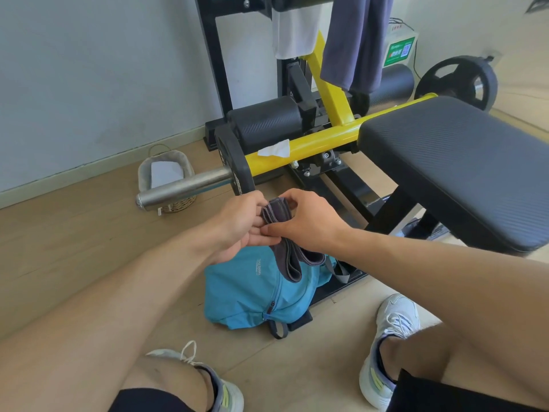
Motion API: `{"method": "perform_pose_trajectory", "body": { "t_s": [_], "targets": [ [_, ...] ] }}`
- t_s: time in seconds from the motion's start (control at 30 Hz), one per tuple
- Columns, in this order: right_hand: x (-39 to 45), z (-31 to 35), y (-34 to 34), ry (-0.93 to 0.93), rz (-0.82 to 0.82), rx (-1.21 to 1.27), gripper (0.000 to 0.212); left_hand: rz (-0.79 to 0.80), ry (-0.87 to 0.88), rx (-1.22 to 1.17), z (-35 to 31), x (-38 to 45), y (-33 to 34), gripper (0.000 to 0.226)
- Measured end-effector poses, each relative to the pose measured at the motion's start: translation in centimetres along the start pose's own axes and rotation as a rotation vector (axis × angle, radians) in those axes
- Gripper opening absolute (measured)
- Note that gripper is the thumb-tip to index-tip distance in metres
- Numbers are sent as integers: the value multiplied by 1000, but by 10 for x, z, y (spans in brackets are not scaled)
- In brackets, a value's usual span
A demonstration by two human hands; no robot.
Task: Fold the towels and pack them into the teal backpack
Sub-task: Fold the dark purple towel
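Both hands, left hand (pixel 237 221) and right hand (pixel 303 221), pinch folded grey towel (pixel 285 257) directly above teal backpack (pixel 246 292); not packed yet. Above backpack, dark towel (pixel 356 46) and white towel (pixel 294 31) hang unfolded

A pale grey wall (pixel 89 69) with a light skirting board (pixel 98 165) meets a light wood-plank floor (pixel 74 248), lit evenly by soft daylight. Against the wall stands a black and yellow gym machine (pixel 326 135) with a steel bar end (pixel 184 187), black roller pads (pixel 267 123) and a padded black seat (pixel 454 168), a weight plate (pixel 457 81) behind it. A small wicker basket (pixel 166 176) sits on the floor by the skirting, and a white box with a green label (pixel 399 49) stands near the far wall.
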State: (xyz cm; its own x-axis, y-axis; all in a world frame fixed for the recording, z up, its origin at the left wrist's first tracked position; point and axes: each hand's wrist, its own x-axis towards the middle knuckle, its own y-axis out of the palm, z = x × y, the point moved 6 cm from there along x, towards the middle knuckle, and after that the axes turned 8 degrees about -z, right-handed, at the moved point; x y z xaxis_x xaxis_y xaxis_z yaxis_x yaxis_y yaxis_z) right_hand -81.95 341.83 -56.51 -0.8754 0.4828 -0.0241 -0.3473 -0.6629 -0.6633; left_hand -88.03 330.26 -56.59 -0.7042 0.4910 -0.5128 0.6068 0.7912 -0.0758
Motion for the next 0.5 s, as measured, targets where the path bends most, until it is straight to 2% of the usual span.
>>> {"method": "perform_pose_trajectory", "body": {
  "t_s": [0.13, 0.2, 0.23, 0.3, 0.37, 0.4, 0.5],
  "targets": [
    [2, -1, -1, -50, 37, -79, 34, 27, -38, 143, 3, -4, -7, 31],
    [3, -2, -1, -62, 61, -84, 32, -21, 34, 343, 1, -2, -15, 21],
    [4, -3, 0, -70, 79, -81, 33, -81, 104, 479, -2, 0, -22, 24],
    [4, 0, 1, -96, 119, -51, 35, -182, 260, 722, -11, 3, -31, 59],
    [3, 4, 2, -128, 155, 15, 35, -139, 329, 800, -13, 3, -31, 76],
    [3, 7, 2, -134, 168, 52, 34, -82, 330, 784, -10, 5, -29, 70],
    [2, 12, -1, -160, 175, 135, 32, 13, 311, 710, -3, 8, -28, 34]
  ]
}}
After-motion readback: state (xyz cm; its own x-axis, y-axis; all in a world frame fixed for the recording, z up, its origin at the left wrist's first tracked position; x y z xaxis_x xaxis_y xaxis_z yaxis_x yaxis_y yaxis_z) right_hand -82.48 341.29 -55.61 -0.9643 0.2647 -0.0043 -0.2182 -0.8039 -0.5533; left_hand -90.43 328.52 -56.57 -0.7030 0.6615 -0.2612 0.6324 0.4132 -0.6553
